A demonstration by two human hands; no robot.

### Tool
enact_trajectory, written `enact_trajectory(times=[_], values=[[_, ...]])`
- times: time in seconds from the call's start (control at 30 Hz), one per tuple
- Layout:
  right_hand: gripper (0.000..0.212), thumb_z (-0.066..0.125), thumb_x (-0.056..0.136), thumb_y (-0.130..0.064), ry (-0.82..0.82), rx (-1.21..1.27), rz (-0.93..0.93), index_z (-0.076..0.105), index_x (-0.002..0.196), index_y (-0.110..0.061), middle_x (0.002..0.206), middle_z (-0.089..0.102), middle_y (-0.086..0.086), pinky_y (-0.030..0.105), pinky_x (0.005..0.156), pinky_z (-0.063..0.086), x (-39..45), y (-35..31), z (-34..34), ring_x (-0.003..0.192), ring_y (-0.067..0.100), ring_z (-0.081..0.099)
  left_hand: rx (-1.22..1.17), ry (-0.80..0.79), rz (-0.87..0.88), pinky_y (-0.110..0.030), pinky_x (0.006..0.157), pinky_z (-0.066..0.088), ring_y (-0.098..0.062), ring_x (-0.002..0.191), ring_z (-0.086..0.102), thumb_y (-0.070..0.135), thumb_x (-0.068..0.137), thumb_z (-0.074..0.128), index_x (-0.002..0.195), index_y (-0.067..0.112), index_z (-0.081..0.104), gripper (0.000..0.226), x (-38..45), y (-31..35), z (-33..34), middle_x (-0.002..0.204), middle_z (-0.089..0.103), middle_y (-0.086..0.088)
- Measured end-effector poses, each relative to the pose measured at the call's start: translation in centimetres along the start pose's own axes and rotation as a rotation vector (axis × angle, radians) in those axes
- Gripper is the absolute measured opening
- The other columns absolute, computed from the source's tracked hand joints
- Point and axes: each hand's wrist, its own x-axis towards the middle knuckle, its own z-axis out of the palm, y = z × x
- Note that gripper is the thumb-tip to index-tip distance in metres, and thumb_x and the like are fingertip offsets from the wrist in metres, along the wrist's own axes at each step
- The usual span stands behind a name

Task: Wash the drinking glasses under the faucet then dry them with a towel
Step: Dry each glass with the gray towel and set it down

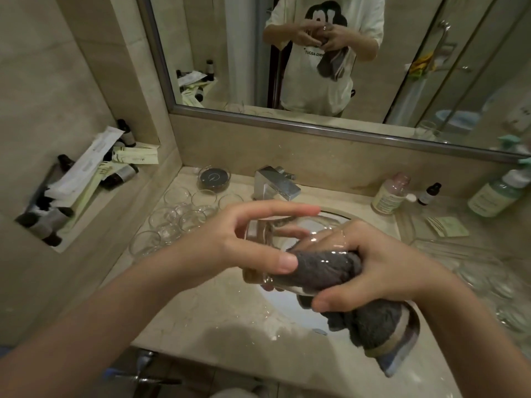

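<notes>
Head view: drying under way above the sink (290, 308). Left hand (227, 248) grasping a drinking glass (258, 254) held on its side, thumb and fingers curled around it. Right hand (370, 271) clenched on a grey towel (373, 326), pushing it into the glass mouth. Faucet (277, 186) behind, no water visible. More glasses (178, 219) clustered on the bench (230, 320) at left, others at right; judging by that, several probably left to do.
</notes>
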Motion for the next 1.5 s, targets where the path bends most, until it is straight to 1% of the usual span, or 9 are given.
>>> enact_trajectory(times=[0.13,0.23,0.47,0.57,0.8,0.97,1.2,1.27,1.5], values=[[0.011,0.074,0.077,-0.011,0.006,-0.105,0.018,0.071,0.081,-0.001,0.078,0.069,0.013,0.026,0.068,0.054,-0.1,0.6,-0.1,0.07,0.025,0.067,0.134,-0.056,0.013,-0.025,0.079,0.058,0.002,0.116,0.059,0.034,0.063,0.078,0.119,0.055,0.059,0.063,0.0,-0.4,-0.3,0.125,0.054,0.032],[0.01,0.076,0.077,-0.006,0.004,-0.116,0.052,0.073,0.086,-0.008,0.081,0.071,0.007,0.024,0.069,0.053,0.3,1.0,-0.1,0.072,0.018,0.068,0.323,-0.075,-0.039,-0.03,0.095,0.053,0.004,0.122,0.053,0.049,0.06,0.078,0.121,0.065,0.05,0.07,0.1,-0.2,-1.0,0.132,0.047,0.036],[0.028,0.081,0.076,-0.019,0.011,-0.216,0.088,0.075,0.102,-0.01,0.097,0.073,0.001,0.035,0.08,0.055,1.8,2.1,0.6,0.087,0.017,0.069,0.471,-0.065,-0.17,-0.034,0.091,0.056,-0.007,0.101,0.067,0.044,0.06,0.085,0.119,0.059,0.052,0.07,1.0,-0.7,-2.2,0.11,0.067,0.009],[0.039,0.075,0.075,-0.033,0.097,-0.138,0.106,0.073,0.108,-0.014,0.101,0.073,0.004,0.029,0.078,0.056,2.1,2.8,0.7,0.087,0.014,0.07,0.332,0.004,-0.175,-0.047,0.084,0.059,-0.022,0.091,0.072,0.037,0.056,0.089,0.114,0.048,0.057,0.067,0.2,-2.6,-3.1,0.108,0.07,-0.002],[0.041,0.077,0.07,-0.05,0.409,-0.081,0.215,0.075,0.092,-0.015,0.079,0.068,0.014,0.038,0.071,0.055,3.6,5.8,2.0,0.073,0.025,0.067,0.27,0.287,-0.278,-0.029,0.074,0.059,-0.015,0.078,0.07,0.018,0.05,0.095,0.121,0.039,0.052,0.086,-2.5,-7.0,-6.5,0.112,0.064,-0.008],[0.041,0.07,0.068,-0.049,0.505,-0.015,0.304,0.072,0.079,-0.009,0.08,0.066,0.022,0.049,0.076,0.054,6.4,7.2,3.8,0.068,0.02,0.067,0.398,0.453,-0.397,-0.034,0.087,0.056,-0.012,0.092,0.069,0.053,0.03,0.084,0.115,0.038,0.059,0.089,-3.4,-10.9,-8.8,0.111,0.06,0.007],[0.056,0.074,0.077,-0.048,0.478,0.025,0.336,0.065,0.089,0.006,0.083,0.06,0.031,0.044,0.067,0.05,9.0,8.8,6.0,0.068,0.018,0.056,0.535,0.698,-0.44,-0.032,0.088,0.048,-0.014,0.105,0.059,0.04,0.046,0.094,0.12,0.025,0.054,0.086,-3.6,-16.2,-10.7,0.111,0.06,0.006],[0.043,0.074,0.083,-0.039,0.491,0.022,0.358,0.067,0.09,0.004,0.086,0.062,0.03,0.035,0.067,0.049,9.2,8.9,6.3,0.069,0.019,0.057,0.6,0.738,-0.485,-0.035,0.09,0.049,-0.014,0.104,0.057,0.056,0.039,0.083,0.123,0.023,0.051,0.096,-3.4,-17.4,-11.1,0.112,0.059,0.007],[0.03,0.073,0.084,-0.035,0.643,0.077,0.42,0.07,0.085,-0.005,0.085,0.065,0.024,0.053,0.082,0.052,9.8,10.0,6.8,0.073,0.033,0.062,0.818,0.742,-0.567,-0.04,0.095,0.043,-0.023,0.107,0.057,0.049,0.046,0.085,0.118,0.025,0.051,0.083,-2.1,-21.4,-12.9,0.111,0.061,0.007]])
